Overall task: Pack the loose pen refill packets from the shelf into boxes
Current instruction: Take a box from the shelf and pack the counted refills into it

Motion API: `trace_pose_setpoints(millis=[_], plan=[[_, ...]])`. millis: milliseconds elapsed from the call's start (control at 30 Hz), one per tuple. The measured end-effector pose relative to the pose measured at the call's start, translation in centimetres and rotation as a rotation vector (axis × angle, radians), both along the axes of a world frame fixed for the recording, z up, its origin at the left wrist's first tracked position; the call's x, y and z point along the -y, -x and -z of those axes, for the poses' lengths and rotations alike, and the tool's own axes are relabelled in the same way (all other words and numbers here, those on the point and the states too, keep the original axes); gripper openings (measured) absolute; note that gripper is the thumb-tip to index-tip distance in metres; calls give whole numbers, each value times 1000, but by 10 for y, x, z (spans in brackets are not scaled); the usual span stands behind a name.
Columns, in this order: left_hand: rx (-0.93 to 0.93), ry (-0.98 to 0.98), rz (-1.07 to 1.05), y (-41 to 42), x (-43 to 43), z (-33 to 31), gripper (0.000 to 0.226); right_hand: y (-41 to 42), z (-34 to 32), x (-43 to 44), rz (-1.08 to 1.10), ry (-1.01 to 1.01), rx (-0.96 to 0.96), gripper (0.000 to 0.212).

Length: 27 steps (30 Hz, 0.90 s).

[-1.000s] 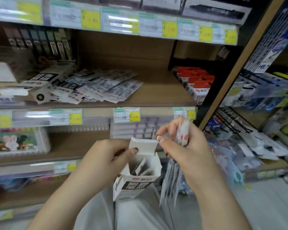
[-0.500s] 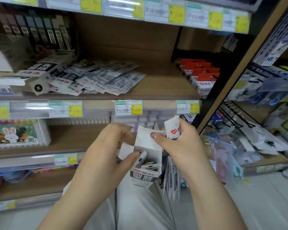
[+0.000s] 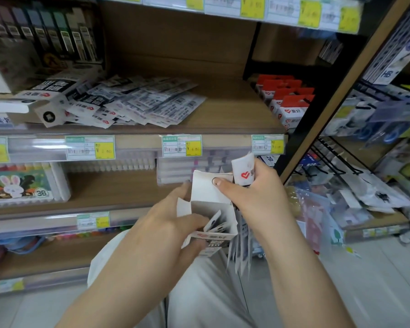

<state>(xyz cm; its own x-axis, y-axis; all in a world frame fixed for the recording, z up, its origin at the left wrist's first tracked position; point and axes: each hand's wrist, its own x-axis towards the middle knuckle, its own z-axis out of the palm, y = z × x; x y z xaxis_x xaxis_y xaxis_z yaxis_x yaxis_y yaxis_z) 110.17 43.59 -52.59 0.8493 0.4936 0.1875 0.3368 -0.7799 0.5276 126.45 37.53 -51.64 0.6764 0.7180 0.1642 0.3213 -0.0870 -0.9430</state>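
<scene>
My left hand [image 3: 166, 223] grips a small open white box [image 3: 211, 209] from its left side, with a few refill packets standing inside it. My right hand [image 3: 253, 197] holds a bundle of refill packets [image 3: 243, 171] beside the box's right side; their long ends hang below the hand. Its thumb presses on the box's raised lid flap. On the wooden shelf [image 3: 223, 114] above lies a spread heap of loose refill packets [image 3: 137, 102]. Another white box [image 3: 50, 98] lies on its side at the heap's left.
Red-topped packs [image 3: 291, 102] stand in a row at the shelf's right end. A rabbit-print crayon box [image 3: 19, 183] and clear pen cases [image 3: 180, 169] fill the lower shelf. A wire rack with hanging goods [image 3: 365, 181] stands to the right.
Both hands and the box have risen closer to the shelf. My right hand has brought its packet bundle against the box, and its thumb now lies on the lid flap.
</scene>
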Motion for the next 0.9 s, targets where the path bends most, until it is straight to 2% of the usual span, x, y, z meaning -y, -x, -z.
trace_pose_setpoints(millis=[100, 233, 367, 500, 600, 667, 733, 833, 900], plan=[[24, 41, -41, 0, 5, 4, 37, 1, 0, -1, 33, -14, -22, 27], [14, 31, -89, -2, 17, 10, 39, 1, 1, -4, 47, -22, -37, 30], [36, 33, -175, -10, 26, 10, 26, 1, 3, -6, 65, -27, -54, 28], [155, 68, -220, -18, 25, 21, 2, -1, -4, -5, 69, 21, -80, 23], [183, 112, -230, -21, 20, 28, 9, -6, -25, 0, 89, 22, -31, 20], [191, 124, -224, -22, 17, 30, 10, -11, -46, 6, 156, -119, -9, 23], [214, 111, -209, -24, 16, 30, 10, -14, -70, 12, 173, -396, -81, 25], [237, 110, -183, -28, 16, 30, 13, -20, -95, 17, 0, -769, -398, 27], [238, 101, -162, -30, 16, 29, 9, -22, -103, 15, -122, -856, -576, 26]])
